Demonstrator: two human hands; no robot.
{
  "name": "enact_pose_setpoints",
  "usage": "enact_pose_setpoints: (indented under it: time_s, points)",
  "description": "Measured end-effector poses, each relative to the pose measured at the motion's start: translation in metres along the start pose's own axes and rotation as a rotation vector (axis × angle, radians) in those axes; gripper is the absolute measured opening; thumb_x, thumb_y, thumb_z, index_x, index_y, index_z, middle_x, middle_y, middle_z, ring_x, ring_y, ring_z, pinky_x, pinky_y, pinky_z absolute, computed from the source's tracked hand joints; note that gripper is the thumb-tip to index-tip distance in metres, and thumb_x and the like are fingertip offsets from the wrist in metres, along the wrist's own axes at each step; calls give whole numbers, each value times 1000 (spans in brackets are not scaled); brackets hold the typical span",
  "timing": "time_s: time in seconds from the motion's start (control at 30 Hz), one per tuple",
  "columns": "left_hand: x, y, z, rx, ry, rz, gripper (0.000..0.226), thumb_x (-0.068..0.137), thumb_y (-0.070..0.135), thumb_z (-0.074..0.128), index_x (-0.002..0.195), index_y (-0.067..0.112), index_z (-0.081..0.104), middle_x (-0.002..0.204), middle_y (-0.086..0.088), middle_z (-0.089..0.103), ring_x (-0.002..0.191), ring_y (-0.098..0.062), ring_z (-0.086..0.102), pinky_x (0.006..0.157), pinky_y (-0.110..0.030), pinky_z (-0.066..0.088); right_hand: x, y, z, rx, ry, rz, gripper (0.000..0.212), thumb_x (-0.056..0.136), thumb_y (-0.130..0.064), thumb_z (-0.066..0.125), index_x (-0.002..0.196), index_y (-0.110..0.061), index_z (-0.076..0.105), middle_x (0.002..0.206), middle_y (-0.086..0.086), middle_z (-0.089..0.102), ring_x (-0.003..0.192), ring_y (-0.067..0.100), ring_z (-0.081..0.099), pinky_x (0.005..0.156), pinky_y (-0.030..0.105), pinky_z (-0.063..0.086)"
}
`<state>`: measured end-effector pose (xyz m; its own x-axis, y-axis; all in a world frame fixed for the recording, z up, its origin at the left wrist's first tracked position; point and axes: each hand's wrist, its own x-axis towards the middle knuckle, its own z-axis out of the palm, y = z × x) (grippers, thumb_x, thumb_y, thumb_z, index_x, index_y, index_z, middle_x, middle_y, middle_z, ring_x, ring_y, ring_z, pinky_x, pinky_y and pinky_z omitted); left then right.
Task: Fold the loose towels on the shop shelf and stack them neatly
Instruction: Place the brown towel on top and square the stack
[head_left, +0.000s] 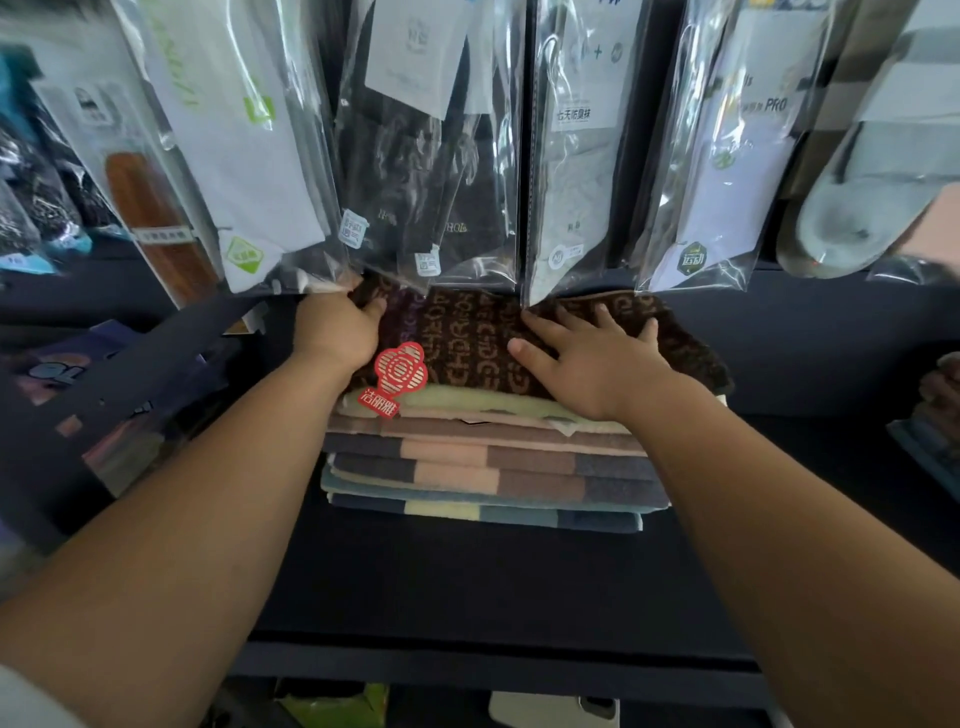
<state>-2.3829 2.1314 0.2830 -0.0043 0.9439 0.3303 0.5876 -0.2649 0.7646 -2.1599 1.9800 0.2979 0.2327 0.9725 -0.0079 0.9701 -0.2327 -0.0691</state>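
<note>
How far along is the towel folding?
Done: folded striped towels sit stacked on the shelf. In hand: the brown patterned towel lies on top, right hand pressing it flat, left hand at its far corner. Remaining: probably squaring its edges; no loose towels show.

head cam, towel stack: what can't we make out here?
1. Head view: back edge of the brown patterned towel, hidden behind hanging sock packets.
2. Head view: fingers of the left hand, covered by a packet; grip or press unclear.
3. Head view: folded stack shows front edges only; towel count unsure.
4. Head view: pile at the right frame edge, cut off and blurred.
</note>
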Motion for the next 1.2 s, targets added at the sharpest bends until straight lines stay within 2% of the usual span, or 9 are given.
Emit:
enact_pose_setpoints:
  time_s: [0.27,0.4,0.47,0.53,0.63,0.77,0.97,1.07,1.2]
  points:
    - [4,-10,-6,105,-106,-121,58,88,41,76,134,8,63,136,-12,64,123,-28,60,102,-29,46,7,37,-5,55,-134,182,86,83,-91,7,158,-49,7,171,-2,-1,156,35,1,118,72,2]
    - [-19,-17,-15,-6,26,-83,42,90,39,66,115,6,73,115,-15,73,108,-32,67,92,-34,52,3,54,-5,51,-140,257,91,85,-89,8,160,-39,9,170,8,1,156,34,4,119,70,7]
    - [-42,-15,-17,31,123,-26,36,102,30,53,122,4,69,123,-20,68,116,-37,61,94,-35,44,-1,44,-9,-19,-67,226,89,89,-84,6,161,-34,16,170,10,9,155,34,9,118,71,7]
    - [-70,-10,-14,26,172,62,44,105,30,45,138,5,58,140,-20,59,131,-36,52,110,-38,37,-3,24,-11,-39,30,122,85,90,-81,3,160,-35,21,169,10,14,155,34,12,118,71,7]
    - [-110,-2,-2,136,210,373,53,102,34,40,144,5,52,147,-17,53,139,-37,43,119,-50,30,-3,-6,-7,-16,68,-47,80,91,-80,2,159,-42,18,169,4,14,156,31,9,119,70,3]
    - [-132,13,13,365,42,734,60,101,52,37,149,18,50,153,-10,50,147,-31,36,120,-59,21,-5,-16,1,20,31,-105,74,94,-78,7,159,-43,15,169,-3,16,155,29,15,120,66,8]
    - [-113,8,17,669,-124,662,89,79,87,40,151,35,40,151,-5,48,137,-30,42,111,-62,32,-33,28,2,-20,232,153,72,94,-78,18,145,-37,47,145,6,54,136,35,46,112,65,30]
    - [-111,-3,15,686,-121,646,91,74,87,48,148,36,42,149,-5,48,134,-31,43,105,-67,35,-48,56,23,361,392,308,76,86,-83,40,143,-33,51,138,9,55,129,36,50,105,53,44]
    - [-108,-6,11,673,-116,605,88,74,86,47,145,34,47,148,-6,50,134,-32,43,104,-71,34,-54,55,51,987,419,323,76,82,-74,63,147,-39,46,138,-2,58,125,19,56,103,35,46]
